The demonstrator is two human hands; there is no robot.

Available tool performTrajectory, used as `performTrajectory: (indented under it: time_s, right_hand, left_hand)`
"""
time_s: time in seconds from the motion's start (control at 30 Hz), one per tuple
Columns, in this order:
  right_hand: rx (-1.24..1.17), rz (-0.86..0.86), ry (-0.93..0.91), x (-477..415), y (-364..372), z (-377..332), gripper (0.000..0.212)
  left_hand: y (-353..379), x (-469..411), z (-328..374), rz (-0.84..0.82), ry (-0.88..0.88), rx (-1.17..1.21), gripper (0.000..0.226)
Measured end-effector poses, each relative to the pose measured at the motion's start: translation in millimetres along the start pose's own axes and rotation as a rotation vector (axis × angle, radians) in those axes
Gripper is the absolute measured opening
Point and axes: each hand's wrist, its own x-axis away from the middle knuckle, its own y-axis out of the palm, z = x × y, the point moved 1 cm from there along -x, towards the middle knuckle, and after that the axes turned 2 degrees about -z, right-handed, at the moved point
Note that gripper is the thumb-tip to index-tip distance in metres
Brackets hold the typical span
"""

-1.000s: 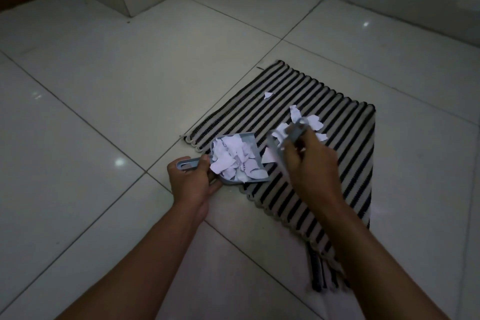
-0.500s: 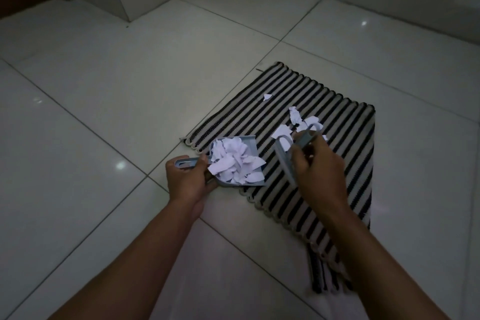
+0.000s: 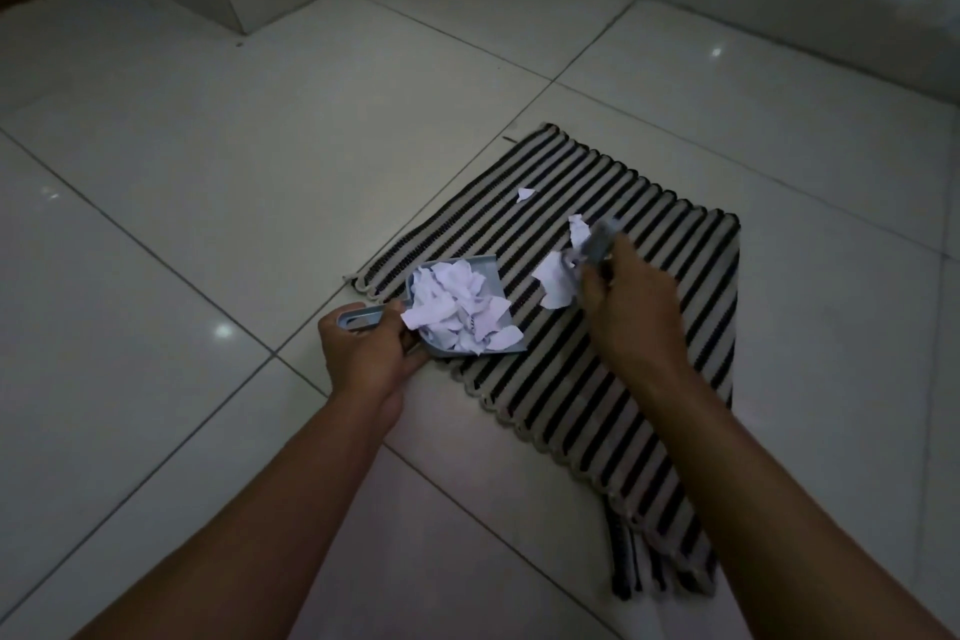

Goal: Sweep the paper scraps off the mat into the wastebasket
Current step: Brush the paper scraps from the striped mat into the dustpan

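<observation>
Mid-sweep: the left hand [image 3: 363, 353] grips the dustpan [image 3: 462, 312], heaped with paper scraps [image 3: 556, 283]; the right hand [image 3: 628, 301], at three o'clock, clasps a blurred brush [image 3: 600, 242]. Next, remaining scraps on the mat [image 3: 597, 379] need brushing panward; no wastebasket is visible.

No writing, label, brand mark, number or sign can be read anywhere in the view; the paper scraps [image 3: 462, 309] heaped in the dustpan [image 3: 488, 270] look blank white; the loose scraps on the striped mat [image 3: 649, 379] show no print either; the dustpan's grey plastic and the brush [image 3: 600, 242] carry no legible mark, the brush being blurred; the floor tiles [image 3: 208, 146] and wall base are plain.
</observation>
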Motion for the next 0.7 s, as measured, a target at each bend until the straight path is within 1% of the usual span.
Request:
performTrajectory:
  time_s: [0.07,0.1,0.2,0.27,0.3,0.4,0.47,0.57,0.6,0.63,0.7]
  right_hand:
    - [0.033,-0.078,-0.055,5,15,-10,0.022]
    - [0.030,-0.083,-0.071,6,17,-13,0.021]
    - [-0.025,-0.010,-0.002,-3,7,-6,0.020]
    - [-0.031,0.011,0.018,-4,6,-1,0.027]
    - [-0.030,-0.015,0.000,0,11,-4,0.031]
    - [-0.039,-0.110,-0.116,20,29,-24,0.030]
    - [-0.081,-0.089,-0.096,15,24,-27,0.030]
    - [-0.089,0.010,0.000,-16,3,-12,0.031]
    - [-0.071,0.040,0.008,-26,-3,-7,0.031]
    - [-0.050,0.050,-0.001,-33,-5,-4,0.030]
    - [-0.027,-0.001,-0.039,-38,1,-3,0.028]
  left_hand:
    - [8,-1,1,0.004,0.001,-0.004,0.044]
    - [11,-2,2,0.008,0.001,-0.012,0.044]
    - [16,-4,6,0.022,0.004,-0.038,0.043]
    - [17,-4,6,0.029,-0.001,-0.036,0.043]
    - [17,-4,5,0.031,-0.004,-0.029,0.044]
    - [16,-6,0,0.034,-0.015,-0.012,0.047]
    - [15,-6,-1,0.031,-0.017,0.002,0.046]
    - [17,-4,4,0.017,-0.013,0.018,0.037]
    - [18,-4,6,0.011,-0.011,0.023,0.037]
    - [18,-5,6,0.010,-0.008,0.024,0.039]
    - [19,-8,6,0.008,0.002,0.014,0.044]
